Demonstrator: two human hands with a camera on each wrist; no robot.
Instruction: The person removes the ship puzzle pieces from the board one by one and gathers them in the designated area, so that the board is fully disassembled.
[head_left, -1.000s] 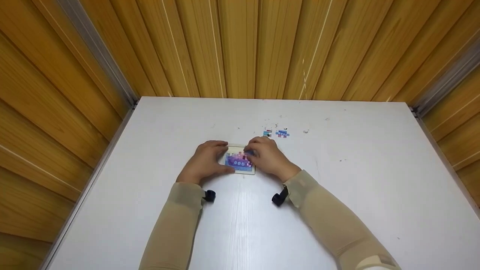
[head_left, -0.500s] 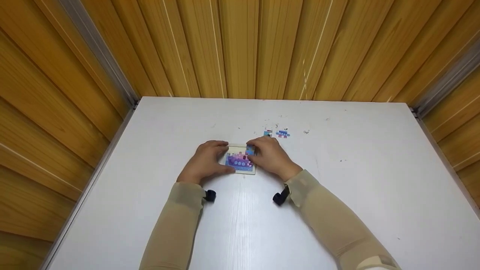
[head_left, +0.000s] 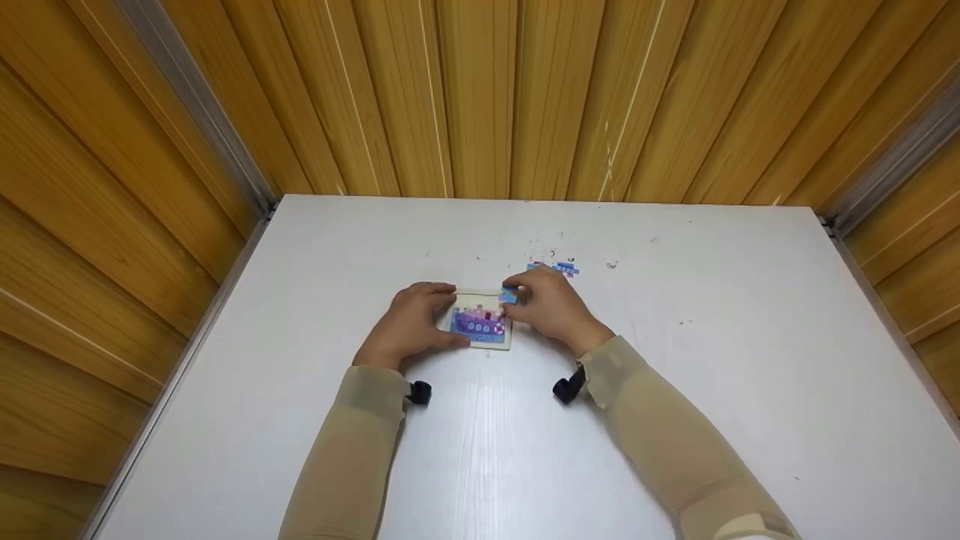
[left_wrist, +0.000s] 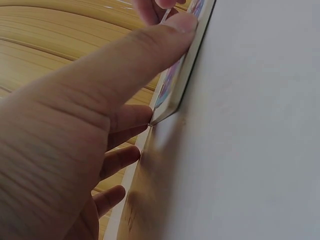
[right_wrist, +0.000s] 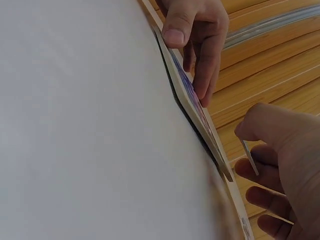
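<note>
Yellow-brown wood-grain panels stand behind a white bench. On it, before the person, lies a puzzle tray, its ship picture upright to the wearer, hull lengthwise left to right; the left end is partly hidden, so its long axis is hard to judge. The left hand grips this end, thumb at the near edge, fingers at the far one. The right hand pinches a blue piece in a narrow grip, tilted over the tray's far right corner. Half a second ago that piece lay flat there; now it is raised. Loose pieces lie beyond.
</note>
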